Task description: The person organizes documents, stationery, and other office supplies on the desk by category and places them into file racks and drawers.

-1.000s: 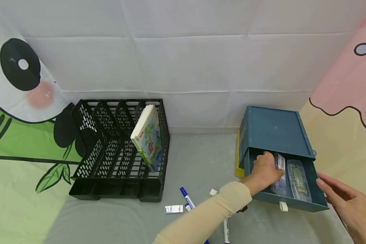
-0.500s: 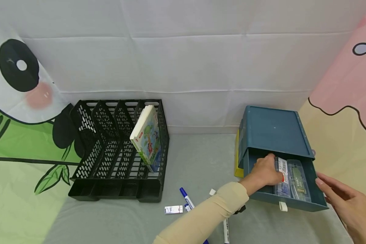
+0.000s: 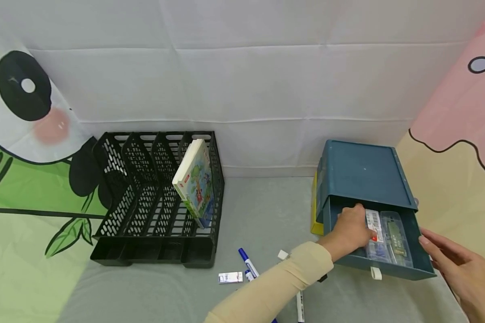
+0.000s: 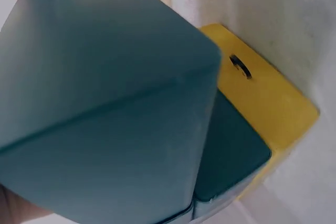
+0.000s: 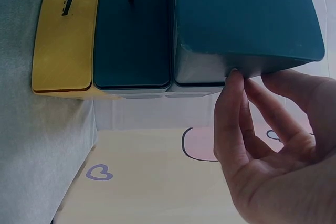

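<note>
Right hand (image 3: 462, 267) braces drawer (image 3: 408, 272) on its right, fingers extended; left hand (image 3: 349, 229), grip unclear, should seat labelled case (image 3: 377, 252) flat.

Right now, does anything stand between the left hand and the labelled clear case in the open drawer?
Nothing visible: in the head view, the left hand is inside the open drawer, its thumb over the labelled clear case. The other clear case lies on the side away from that hand.
</note>
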